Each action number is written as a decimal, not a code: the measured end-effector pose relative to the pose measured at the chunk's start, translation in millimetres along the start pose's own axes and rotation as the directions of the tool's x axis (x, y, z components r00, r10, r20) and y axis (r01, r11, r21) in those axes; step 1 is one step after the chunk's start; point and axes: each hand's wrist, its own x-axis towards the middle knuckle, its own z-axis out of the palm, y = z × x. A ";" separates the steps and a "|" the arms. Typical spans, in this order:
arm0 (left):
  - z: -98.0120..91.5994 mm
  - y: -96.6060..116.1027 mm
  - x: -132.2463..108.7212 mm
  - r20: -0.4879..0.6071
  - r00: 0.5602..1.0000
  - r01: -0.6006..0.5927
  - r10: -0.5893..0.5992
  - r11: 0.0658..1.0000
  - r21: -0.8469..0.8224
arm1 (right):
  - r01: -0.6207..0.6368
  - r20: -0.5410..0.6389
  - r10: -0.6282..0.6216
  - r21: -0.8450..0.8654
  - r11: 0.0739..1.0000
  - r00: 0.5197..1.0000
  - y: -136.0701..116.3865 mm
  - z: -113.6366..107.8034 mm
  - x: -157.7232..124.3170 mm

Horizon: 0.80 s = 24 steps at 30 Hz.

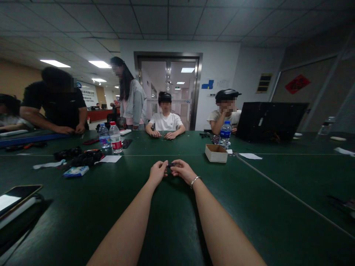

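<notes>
My left hand (pixel 158 173) and right hand (pixel 183 171) each pinch a small dark piece (pixel 171 165) at the fingertips, over the green table (pixel 172 214). Step in hand: apparently two-handed manipulation. The next move, I judge, calls for a steady, matched grip.

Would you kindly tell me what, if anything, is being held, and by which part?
A small dark object, too small to identify: the left hand pinches one end, the right hand the other.
</notes>
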 end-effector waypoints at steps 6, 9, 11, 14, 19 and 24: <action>2.2 0.1 -0.8 -0.015 1.000 0.005 -0.003 0.991 0.131 | 0.058 0.022 -0.058 -0.024 0.998 0.998 5.1 -2.4 2.2; 1.6 3.3 -3.1 -0.006 1.000 0.000 0.001 0.975 0.221 | 0.062 0.028 -0.061 -0.044 0.997 0.998 5.0 -2.6 2.1; 1.4 5.1 -3.9 0.001 1.000 0.004 -0.004 0.964 0.266 | 0.060 0.036 -0.058 -0.055 0.997 0.998 4.5 -2.6 1.9; 1.6 6.3 -4.0 0.009 1.000 0.008 -0.012 0.955 0.296 | 0.063 0.049 -0.060 -0.063 0.996 0.997 3.5 -2.6 1.2; 2.2 8.2 -4.4 -0.008 0.999 0.043 -0.043 0.954 0.298 | 0.056 0.063 -0.053 -0.049 0.997 0.997 0.8 -1.8 -1.0; 2.4 10.4 -7.4 -0.011 0.998 0.064 -0.063 0.969 0.240 | 0.051 0.045 -0.049 -0.042 0.998 0.998 -0.3 -0.9 -1.4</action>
